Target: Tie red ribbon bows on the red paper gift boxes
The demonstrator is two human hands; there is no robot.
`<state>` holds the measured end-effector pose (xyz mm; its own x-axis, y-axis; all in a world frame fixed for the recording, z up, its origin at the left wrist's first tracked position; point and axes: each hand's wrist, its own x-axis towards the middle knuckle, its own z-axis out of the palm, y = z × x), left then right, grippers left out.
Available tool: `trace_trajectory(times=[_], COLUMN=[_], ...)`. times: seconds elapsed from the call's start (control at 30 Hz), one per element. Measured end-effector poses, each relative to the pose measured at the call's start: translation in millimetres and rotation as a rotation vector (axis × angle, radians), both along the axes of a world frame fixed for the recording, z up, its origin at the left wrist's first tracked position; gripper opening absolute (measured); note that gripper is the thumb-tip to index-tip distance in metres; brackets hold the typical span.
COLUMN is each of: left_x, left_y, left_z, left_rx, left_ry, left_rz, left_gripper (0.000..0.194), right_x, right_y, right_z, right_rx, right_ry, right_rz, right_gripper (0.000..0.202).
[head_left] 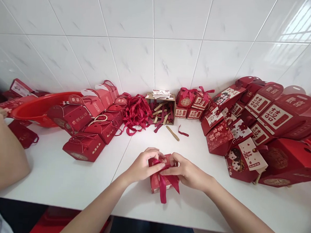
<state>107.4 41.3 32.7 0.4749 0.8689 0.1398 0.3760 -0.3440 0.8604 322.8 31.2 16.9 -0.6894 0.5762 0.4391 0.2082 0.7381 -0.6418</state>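
A small red gift box (155, 184) stands on the white table in front of me, with a dark red ribbon (163, 190) across its top and two tails hanging down its near side. My left hand (145, 166) is closed at the box's upper left, thumb and fingers pinching the ribbon. From the right, my right hand (186, 172) curls over the box top, its fingers closed on the ribbon too. The fingers hide the middle of the ribbon, so its knot or loop cannot be made out.
Beyond my hands lie a heap of red ribbons (136, 112), an open carton of strips (162, 111) and two bow-topped boxes (186, 97). Red boxes are stacked left (86, 147) and right (276, 115). At far left are a red basin (44, 106) and another person's arm (5, 153).
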Motion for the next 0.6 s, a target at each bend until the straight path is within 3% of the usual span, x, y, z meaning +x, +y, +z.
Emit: trace_trajectory(times=[0.1, 0.33, 0.6], left_x=[10.6, 18.3, 21.0], left_y=[-7.0, -9.6, -10.3], left_z=[-5.4, -6.5, -13.6], left_rx=[-0.052, -0.161, -0.110], left_ry=[-0.066, -0.101, -0.133], left_rz=[0.102, 0.152, 0.198], left_gripper=[0.015, 0.018, 0.016], right_x=[3.4, 6.9, 6.5], right_y=[-0.3, 0.5, 3.4], right_z=[-3.4, -8.5, -11.9], right_rx=[0.058, -0.064, -0.077], right_ry=[0.054, 0.117, 0.190], right_rz=[-0.038, -0.244, -0.279], right_gripper=[0.029, 0.010, 0.008])
